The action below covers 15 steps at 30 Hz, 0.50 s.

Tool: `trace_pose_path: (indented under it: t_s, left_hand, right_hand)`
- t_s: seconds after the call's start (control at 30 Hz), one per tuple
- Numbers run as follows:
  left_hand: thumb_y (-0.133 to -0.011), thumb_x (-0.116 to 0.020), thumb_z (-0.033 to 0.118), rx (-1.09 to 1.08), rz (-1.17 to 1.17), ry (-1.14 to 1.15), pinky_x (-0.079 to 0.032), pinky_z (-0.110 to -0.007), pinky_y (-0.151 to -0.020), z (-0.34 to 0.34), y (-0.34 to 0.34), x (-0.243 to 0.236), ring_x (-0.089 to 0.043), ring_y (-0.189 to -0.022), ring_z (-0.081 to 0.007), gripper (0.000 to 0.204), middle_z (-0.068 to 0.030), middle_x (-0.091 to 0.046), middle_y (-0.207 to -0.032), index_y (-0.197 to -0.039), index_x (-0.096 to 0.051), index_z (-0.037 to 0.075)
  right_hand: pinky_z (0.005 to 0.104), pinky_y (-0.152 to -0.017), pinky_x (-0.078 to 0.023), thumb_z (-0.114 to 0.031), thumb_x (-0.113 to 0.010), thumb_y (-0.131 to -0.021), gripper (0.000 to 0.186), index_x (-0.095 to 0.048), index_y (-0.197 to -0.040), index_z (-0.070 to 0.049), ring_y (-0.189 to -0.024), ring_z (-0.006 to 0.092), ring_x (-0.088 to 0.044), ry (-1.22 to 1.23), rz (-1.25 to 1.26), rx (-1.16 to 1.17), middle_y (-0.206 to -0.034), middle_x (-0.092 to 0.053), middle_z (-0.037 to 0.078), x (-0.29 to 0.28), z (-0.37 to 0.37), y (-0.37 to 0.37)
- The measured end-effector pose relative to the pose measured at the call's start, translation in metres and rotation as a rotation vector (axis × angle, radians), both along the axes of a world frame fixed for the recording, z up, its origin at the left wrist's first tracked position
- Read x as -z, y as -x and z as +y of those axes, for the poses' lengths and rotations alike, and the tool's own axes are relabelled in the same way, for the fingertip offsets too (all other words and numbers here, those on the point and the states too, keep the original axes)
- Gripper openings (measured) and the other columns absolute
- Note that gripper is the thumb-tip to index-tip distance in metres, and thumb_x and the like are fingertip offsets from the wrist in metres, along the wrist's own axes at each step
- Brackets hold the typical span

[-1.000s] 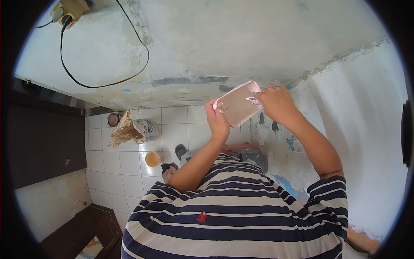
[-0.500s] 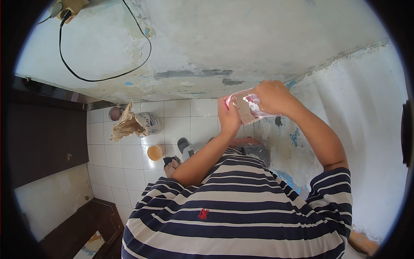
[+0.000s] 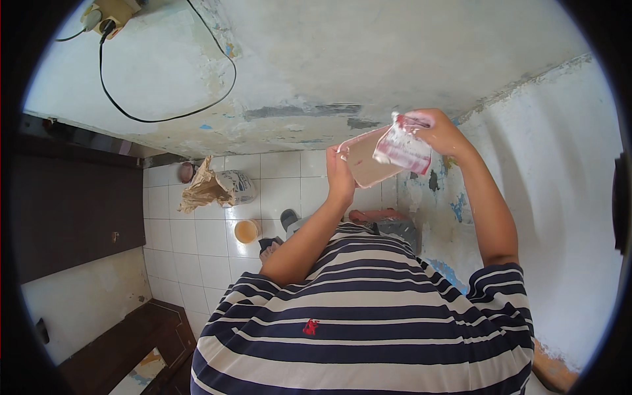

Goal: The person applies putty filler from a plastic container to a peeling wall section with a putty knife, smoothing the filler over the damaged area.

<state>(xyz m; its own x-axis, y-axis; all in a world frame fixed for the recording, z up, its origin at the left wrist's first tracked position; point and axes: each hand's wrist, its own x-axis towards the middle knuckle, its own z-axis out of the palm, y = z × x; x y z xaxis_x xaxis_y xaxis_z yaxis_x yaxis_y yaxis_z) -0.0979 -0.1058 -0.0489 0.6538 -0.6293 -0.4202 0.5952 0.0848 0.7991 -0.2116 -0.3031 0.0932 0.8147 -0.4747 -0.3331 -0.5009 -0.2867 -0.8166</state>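
A pink, shallow plastic tray (image 3: 361, 168), smeared with pale paste, is held at its left end by my left hand (image 3: 338, 174), whose fingers are closed on it. At its right end my right hand (image 3: 441, 135) grips a flat, reddish scraper (image 3: 401, 148) coated in white paste, its blade lying over the tray. Some white paste shows on my right fingers.
A patchy wall (image 3: 316, 72) with a socket block (image 3: 110, 16) and black cables stands ahead; another wall (image 3: 546, 197) is right. On the tiled floor (image 3: 283, 197) are a torn paper sack (image 3: 234, 187), a yellow container (image 3: 246, 230) and a small pot (image 3: 186, 172). A dark door (image 3: 79, 204) is left.
My right hand has risen and turned, so the paste-covered scraper face now shows plainly over the tray. The tray has shifted slightly; my left hand still holds it.
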Motion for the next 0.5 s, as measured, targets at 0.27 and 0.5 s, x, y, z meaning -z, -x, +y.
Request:
trace_pose_path:
  t_s: [0.27, 0.5]
  left_hand:
    - [-0.103, -0.049, 0.04, 0.123, -0.01, 0.182, -0.05, -0.033, -0.09, 0.014, -0.006, 0.023, -0.058, -0.099, -0.0166, 0.035, -0.0067, -0.057, -0.107, -0.116, -0.05, 0.007]
    - [-0.098, -0.054, 0.052, 0.186, -0.122, 0.339, -0.051, -0.038, -0.096, 0.011, -0.007, 0.021, -0.06, -0.11, -0.0213, 0.052, -0.0102, -0.059, -0.118, -0.124, -0.05, 0.007]
  right_hand:
    - [0.0397, -0.085, -0.052, -0.013, -0.068, -0.092, 0.024, -0.071, -0.115, -0.006, -0.096, 0.031, -0.067, 0.556, 0.025, -0.232, -0.104, -0.07, 0.013, -0.037, 0.062, 0.015]
    - [0.0439, -0.086, -0.054, -0.008, -0.065, -0.088, 0.024, -0.072, -0.111, -0.01, -0.102, 0.0326, -0.066, 0.777, -0.041, -0.296, -0.106, -0.071, 0.013, -0.02, 0.077, 0.023]
